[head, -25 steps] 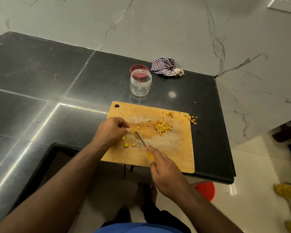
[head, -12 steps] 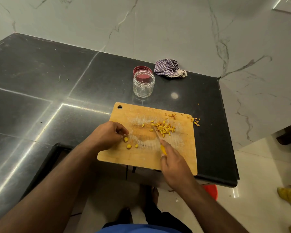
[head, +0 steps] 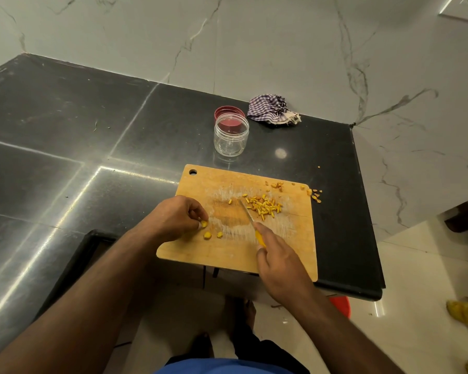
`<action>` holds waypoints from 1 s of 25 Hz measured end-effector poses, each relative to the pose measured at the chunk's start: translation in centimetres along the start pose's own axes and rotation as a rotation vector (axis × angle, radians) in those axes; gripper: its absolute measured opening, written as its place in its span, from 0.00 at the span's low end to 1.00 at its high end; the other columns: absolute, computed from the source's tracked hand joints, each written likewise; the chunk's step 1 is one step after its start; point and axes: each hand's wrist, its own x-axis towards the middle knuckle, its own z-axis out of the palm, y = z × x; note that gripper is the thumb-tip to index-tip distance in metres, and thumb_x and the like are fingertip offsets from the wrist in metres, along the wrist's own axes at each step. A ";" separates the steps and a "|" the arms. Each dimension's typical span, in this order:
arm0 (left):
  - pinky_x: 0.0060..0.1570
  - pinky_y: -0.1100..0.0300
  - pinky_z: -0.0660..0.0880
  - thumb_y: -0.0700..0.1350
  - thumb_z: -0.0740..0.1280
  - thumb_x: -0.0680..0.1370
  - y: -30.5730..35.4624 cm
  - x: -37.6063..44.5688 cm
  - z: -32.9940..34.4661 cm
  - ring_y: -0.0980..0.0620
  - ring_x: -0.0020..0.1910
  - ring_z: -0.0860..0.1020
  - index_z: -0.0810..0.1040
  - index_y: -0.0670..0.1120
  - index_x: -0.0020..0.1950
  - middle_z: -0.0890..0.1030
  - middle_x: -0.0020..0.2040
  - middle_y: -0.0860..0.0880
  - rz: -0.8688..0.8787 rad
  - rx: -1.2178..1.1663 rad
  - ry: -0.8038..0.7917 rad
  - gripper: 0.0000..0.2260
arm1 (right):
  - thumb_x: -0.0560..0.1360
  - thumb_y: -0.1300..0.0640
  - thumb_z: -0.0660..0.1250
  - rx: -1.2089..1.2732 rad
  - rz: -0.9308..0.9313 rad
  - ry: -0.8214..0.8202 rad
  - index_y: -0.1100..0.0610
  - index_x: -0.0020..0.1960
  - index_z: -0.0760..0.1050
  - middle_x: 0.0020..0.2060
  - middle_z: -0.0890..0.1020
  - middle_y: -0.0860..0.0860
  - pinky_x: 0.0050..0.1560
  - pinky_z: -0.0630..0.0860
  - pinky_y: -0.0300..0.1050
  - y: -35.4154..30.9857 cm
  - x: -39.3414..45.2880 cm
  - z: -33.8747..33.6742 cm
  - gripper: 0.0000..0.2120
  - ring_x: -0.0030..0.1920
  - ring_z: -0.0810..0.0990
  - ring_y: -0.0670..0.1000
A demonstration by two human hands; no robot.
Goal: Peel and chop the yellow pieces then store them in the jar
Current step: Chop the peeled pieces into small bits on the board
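Note:
A wooden cutting board (head: 227, 255) lies at the black counter's front edge. A heap of chopped yellow sticks (head: 264, 207) sits on its far right part. My right hand (head: 280, 261) grips a yellow-handled knife (head: 247, 215), whose blade tip rests at the left side of the heap. My left hand (head: 177, 218) pinches one yellow chunk (head: 204, 225) at the board's left side. Two more yellow chunks (head: 212, 235) lie just beside it. An open clear plastic jar (head: 230, 138) stands behind the board, empty as far as I can see.
The jar's red lid (head: 227, 112) lies behind the jar. A crumpled checked cloth (head: 272, 110) sits by the marble wall. Yellow scraps (head: 315, 195) lie off the board's far right corner. The counter ends to the right; a red object (head: 341, 306) is on the floor below.
The knife has swung right, from the chunks by my left hand over to the chopped heap. My left hand has closed its fingertips on one chunk.

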 end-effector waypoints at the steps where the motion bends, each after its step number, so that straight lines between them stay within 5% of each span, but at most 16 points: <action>1: 0.38 0.69 0.70 0.42 0.72 0.77 0.0 0.0 0.0 0.58 0.47 0.77 0.83 0.55 0.49 0.80 0.49 0.56 0.000 0.006 -0.001 0.07 | 0.83 0.56 0.55 -0.007 -0.027 -0.033 0.47 0.78 0.58 0.69 0.71 0.48 0.64 0.70 0.41 -0.5 0.1 0.2 0.24 0.64 0.71 0.46; 14: 0.36 0.64 0.69 0.48 0.73 0.76 0.5 0.5 0.6 0.57 0.43 0.76 0.79 0.52 0.48 0.79 0.44 0.55 0.006 0.007 0.109 0.04 | 0.83 0.57 0.56 -0.006 0.013 -0.041 0.48 0.78 0.58 0.70 0.71 0.49 0.64 0.67 0.38 0.1 -0.2 0.4 0.24 0.66 0.70 0.47; 25: 0.34 0.62 0.70 0.44 0.68 0.77 1.9 0.9 1.2 0.55 0.41 0.76 0.79 0.52 0.47 0.78 0.42 0.54 0.017 -0.004 0.171 0.03 | 0.83 0.58 0.57 0.139 0.055 -0.014 0.47 0.77 0.61 0.72 0.69 0.44 0.65 0.59 0.28 0.6 -1.6 -0.2 0.23 0.66 0.64 0.35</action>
